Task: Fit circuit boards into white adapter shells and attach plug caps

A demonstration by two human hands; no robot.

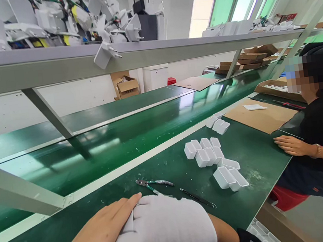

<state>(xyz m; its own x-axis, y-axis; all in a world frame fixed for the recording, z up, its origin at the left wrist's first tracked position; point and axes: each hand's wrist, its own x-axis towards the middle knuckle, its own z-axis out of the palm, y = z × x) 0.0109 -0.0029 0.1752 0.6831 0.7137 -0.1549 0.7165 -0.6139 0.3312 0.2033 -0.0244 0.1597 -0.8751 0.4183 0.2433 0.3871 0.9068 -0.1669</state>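
Note:
My left hand (pixel 101 232) is closed over the finger end of a white fabric glove (pixel 170 222), low in the middle of the head view. The glove covers my right hand (pixel 164 238), whose forearm comes in from the lower right. Its fingers are hidden by the fabric and by my left hand. Just beyond the glove lie diagonal cutters (pixel 157 183) with dark green handles, partly covered by it. A slim black tool like tweezers (pixel 198 198) rests to their right. Several white, open plastic cases (pixel 208 156) stand in groups farther right on the green bench (pixel 172 163).
A co-worker (pixel 320 117) sits at the right, one hand on the bench edge by a cardboard sheet (pixel 261 116). A metal-framed shelf (pixel 69 67) spans above, piled with white plug adapters (pixel 106 53). Behind runs a shiny green conveyor belt (pixel 128 135). More white cases (pixel 265 234) sit below the bench edge.

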